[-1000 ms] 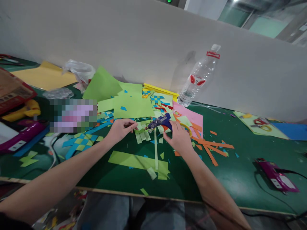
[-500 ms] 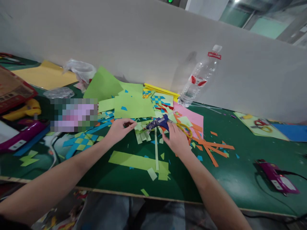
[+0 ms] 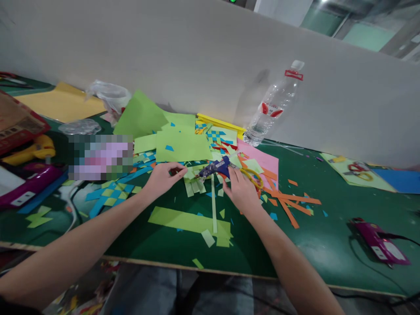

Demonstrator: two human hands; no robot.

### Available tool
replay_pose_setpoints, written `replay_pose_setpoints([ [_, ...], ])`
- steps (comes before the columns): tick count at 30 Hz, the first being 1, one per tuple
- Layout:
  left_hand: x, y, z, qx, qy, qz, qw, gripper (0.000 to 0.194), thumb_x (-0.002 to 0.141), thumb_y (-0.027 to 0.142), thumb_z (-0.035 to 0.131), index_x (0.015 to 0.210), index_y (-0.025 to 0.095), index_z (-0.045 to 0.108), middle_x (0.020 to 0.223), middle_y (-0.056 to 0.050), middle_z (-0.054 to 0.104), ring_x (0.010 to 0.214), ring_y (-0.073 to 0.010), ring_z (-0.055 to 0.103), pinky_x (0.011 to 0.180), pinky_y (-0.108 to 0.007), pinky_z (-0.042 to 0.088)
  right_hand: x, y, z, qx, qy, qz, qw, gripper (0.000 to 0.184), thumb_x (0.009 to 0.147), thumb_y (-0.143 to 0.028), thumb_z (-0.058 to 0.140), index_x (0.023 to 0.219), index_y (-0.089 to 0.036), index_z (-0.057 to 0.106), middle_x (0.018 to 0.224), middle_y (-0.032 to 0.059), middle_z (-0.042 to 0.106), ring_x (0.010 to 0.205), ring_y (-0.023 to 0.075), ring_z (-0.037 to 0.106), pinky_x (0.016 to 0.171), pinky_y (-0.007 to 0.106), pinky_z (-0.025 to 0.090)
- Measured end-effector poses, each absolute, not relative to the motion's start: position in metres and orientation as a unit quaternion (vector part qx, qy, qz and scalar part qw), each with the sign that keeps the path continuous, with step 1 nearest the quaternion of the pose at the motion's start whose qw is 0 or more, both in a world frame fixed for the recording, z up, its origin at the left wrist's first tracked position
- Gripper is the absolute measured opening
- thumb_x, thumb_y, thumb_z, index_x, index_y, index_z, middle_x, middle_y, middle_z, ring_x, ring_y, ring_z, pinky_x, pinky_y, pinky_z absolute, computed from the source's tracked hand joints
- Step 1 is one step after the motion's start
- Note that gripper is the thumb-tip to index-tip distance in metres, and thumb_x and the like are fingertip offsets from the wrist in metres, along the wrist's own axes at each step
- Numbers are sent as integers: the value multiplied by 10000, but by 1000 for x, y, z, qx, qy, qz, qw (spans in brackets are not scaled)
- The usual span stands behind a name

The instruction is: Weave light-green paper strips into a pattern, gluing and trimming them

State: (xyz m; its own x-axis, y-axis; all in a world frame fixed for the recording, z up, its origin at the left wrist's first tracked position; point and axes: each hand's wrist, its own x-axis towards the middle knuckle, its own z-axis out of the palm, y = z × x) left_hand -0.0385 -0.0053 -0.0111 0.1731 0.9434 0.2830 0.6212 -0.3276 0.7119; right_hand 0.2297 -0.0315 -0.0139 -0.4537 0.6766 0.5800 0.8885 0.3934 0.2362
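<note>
My right hand [image 3: 242, 187] is closed around the handle of a blue hot glue gun [image 3: 219, 166]. Its nozzle points left, over a cluster of light green paper strips [image 3: 194, 187]. At the left edge of that cluster, my left hand [image 3: 164, 179] pinches the paper between thumb and fingertips. A single pale strip [image 3: 214, 205] runs down towards me from below the glue gun. Just behind my right hand lie yellow-handled scissors [image 3: 252, 176], partly covered. In front of my hands is a wide green paper band [image 3: 183, 220].
A clear water bottle [image 3: 272, 107] leans against the grey wall. Green sheets [image 3: 183, 146] and a pink sheet [image 3: 267, 159] lie behind my hands, orange strips [image 3: 292, 201] to the right. Purple power strips sit at far left [image 3: 33, 183] and right [image 3: 382, 245]. A woven blue-green piece [image 3: 111, 194] lies left.
The glue gun has tilted or shifted very slightly. Both hands keep nearly the same place and grip.
</note>
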Motion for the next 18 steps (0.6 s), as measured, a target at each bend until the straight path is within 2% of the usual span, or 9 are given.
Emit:
replay_pose_setpoints([
  [18, -38, -6, -11, 742, 532, 345, 217, 297, 839, 440, 554, 816, 178, 691, 760, -33, 732, 658, -174, 640, 581, -247, 465, 229, -32, -14, -481, -813, -274, 181, 373, 945, -241, 396, 1204, -30, 560, 1058, 177, 664, 838, 224, 662, 699, 315, 535],
])
